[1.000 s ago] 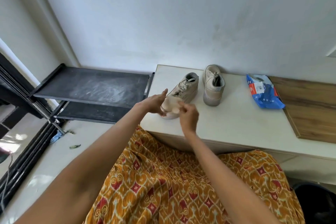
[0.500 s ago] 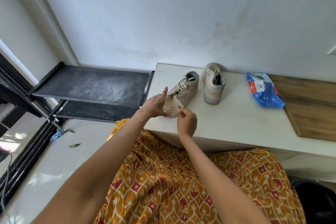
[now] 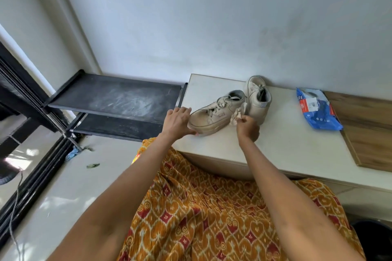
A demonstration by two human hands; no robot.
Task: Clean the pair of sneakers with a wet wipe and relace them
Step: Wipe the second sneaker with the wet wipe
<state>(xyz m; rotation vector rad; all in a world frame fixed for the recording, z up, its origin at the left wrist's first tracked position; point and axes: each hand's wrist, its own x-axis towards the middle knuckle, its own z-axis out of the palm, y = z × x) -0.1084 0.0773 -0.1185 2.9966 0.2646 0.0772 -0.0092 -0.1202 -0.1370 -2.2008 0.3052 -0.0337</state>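
**Wiping under way, relacing yet to come**

I have the near beige lace-up sneaker lying on the pale cabinet top, its toe pointing at my left hand. That hand lies at the toe with fingers fairly straight, thumb under the sole edge, steadying rather than gripping. My right hand is pinched on a crumpled whitish wet wipe, which sits against the sneaker's side, between it and the second beige sneaker. That one stands just behind and right of the near sneaker, touching the grey wall.

I judge the cleaning to be mid-course: one shoe is being wiped, and I cannot tell whether the other is done. Both shoes show laces in place, so relacing looks untouched.

Well right of the near sneaker lies the blue wet-wipe packet, beside a wooden board. Left of it stands a dusty black rack shelf. Nothing blocks my hands; the second sneaker only crowds the wiping side.
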